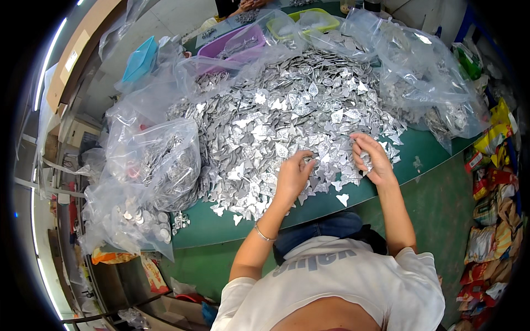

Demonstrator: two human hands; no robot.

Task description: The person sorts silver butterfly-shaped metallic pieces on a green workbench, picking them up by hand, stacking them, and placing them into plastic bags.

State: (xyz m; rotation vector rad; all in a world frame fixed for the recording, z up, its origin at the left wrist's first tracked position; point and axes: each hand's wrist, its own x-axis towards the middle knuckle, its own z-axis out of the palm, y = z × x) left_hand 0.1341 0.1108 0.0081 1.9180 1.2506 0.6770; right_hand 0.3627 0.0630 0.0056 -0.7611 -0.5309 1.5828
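Left hand (292, 175) rests palm-down on the near edge of the heap of silver foil pieces (287, 110). Fingers are curled, tips drawn together in a pinch on one or more pieces; the exact piece gripped cannot be made out among the heap. A thin bracelet (264, 234) sits on that wrist.

Right hand (372, 160) is half closed just right of the left, near it but apart. Its fingers curl around a small bunch of foil pieces, with the thumb pressing on them.

The heap covers most of the green table (430, 149), from the near edge to the far side. A clear plastic bag (152, 165) full of similar pieces stands at left. More bags (425, 71) lie far right. A purple tray (240, 41) and a green tray (309, 19) sit at the far side.
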